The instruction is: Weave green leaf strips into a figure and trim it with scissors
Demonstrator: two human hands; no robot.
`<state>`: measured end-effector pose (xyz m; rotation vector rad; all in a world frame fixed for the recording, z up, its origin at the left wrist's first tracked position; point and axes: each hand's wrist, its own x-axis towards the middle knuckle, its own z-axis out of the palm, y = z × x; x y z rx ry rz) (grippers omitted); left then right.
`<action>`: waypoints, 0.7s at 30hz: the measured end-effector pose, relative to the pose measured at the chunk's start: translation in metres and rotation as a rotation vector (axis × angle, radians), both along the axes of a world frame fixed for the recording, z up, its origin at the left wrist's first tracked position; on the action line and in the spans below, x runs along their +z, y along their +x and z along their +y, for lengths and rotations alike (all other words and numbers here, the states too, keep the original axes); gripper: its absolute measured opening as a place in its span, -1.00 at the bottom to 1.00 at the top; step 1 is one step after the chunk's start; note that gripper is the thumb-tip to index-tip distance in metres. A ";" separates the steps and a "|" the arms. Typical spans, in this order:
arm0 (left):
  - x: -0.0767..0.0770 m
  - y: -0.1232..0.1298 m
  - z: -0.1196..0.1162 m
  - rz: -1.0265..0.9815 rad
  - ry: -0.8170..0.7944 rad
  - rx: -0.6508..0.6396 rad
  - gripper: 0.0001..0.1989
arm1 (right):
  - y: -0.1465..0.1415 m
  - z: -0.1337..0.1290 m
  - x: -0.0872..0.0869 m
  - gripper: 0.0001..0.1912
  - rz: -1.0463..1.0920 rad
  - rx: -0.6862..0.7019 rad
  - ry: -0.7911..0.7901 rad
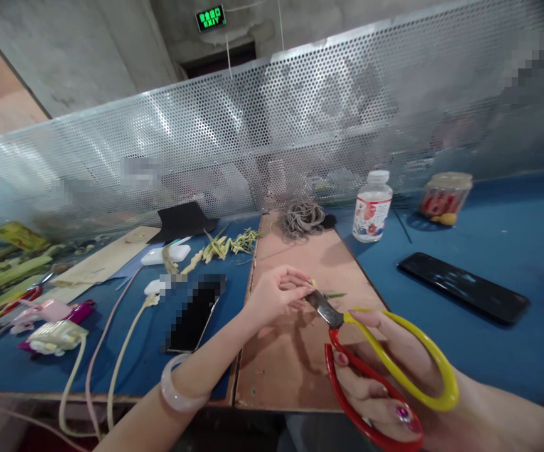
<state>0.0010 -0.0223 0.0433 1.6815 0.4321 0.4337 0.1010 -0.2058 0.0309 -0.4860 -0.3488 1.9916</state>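
My right hand (375, 370) is wrapped round a pair of scissors (330, 314) with one yellow and one red handle. The scissors' short dark blades point up and left, reaching my left fingertips. My left hand (281, 292), with a pale bangle (177, 389) on its wrist, has its fingers pinched together at the blade tips. A tiny pale yellow bit shows at those fingertips, too small to name. Just beyond the blades appears a thin green sliver (336, 295). Both hands are above the bare wooden strip (266, 376) of the table.
A bundle of grey cord (302, 220) lies at the back. To the right are a white-capped bottle (373, 207), a jar (445, 194) and a dark phone (462, 285). Another phone (196, 314), cables (121, 364) and folded green-yellow strips (219, 246) lie left. A perforated metal screen (206, 138) stands behind.
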 end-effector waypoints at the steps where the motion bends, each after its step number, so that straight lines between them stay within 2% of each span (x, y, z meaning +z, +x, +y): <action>1: 0.000 0.000 0.000 0.000 0.004 0.000 -0.69 | 0.001 0.001 0.000 -0.42 -0.011 0.013 0.005; 10: -0.002 0.001 0.003 0.021 -0.005 0.005 -0.67 | 0.008 0.009 -0.009 -0.46 -0.068 0.098 -0.049; 17: -0.003 0.002 0.003 0.028 -0.012 -0.011 -0.66 | 0.000 0.007 0.001 -0.45 -0.053 0.035 -0.055; 21: -0.003 0.001 0.003 0.028 -0.005 -0.012 -0.67 | -0.004 0.005 0.000 -0.42 -0.034 0.014 -0.046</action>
